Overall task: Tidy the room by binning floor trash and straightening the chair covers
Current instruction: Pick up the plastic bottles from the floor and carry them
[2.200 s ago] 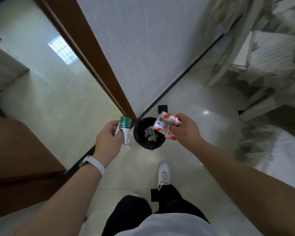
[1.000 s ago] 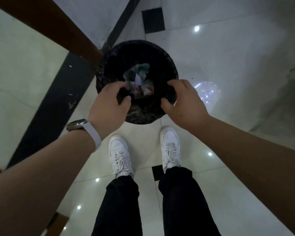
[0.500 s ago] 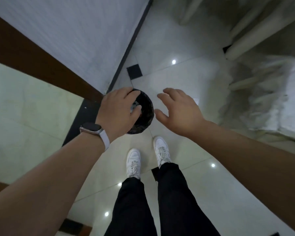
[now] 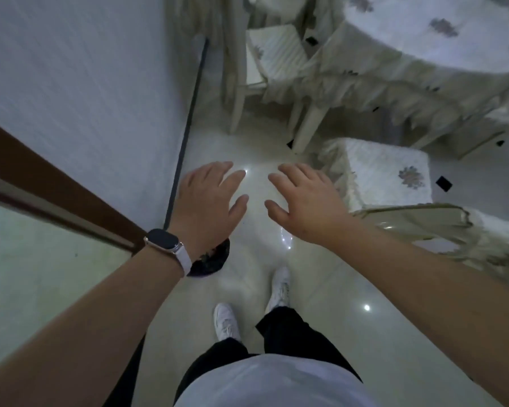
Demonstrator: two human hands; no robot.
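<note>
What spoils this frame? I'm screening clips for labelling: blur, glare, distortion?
Head view: dim and bluish; motion blur streaks the wall and chair covers; lamp glare dots the floor; wide-angle lens stretches the forearms; left hand and right hand look fairly sharp.

Glossy tiled floor (image 4: 321, 327); lacy cloth chair covers (image 4: 385, 174); brown wood door frame (image 4: 56, 186).

Centre frame, the left hand (image 4: 209, 201) and right hand (image 4: 309, 204) hover side by side, apart, over the glossy tiled floor (image 4: 335, 304). The round black bin (image 4: 212, 259) sits below the left hand, partly behind its wrist. A pale cloth-covered chair (image 4: 385, 177) stands right of the right hand. A second covered chair (image 4: 274, 54), upper centre, adjoins the cloth-draped round table (image 4: 423, 39), upper right.
</note>
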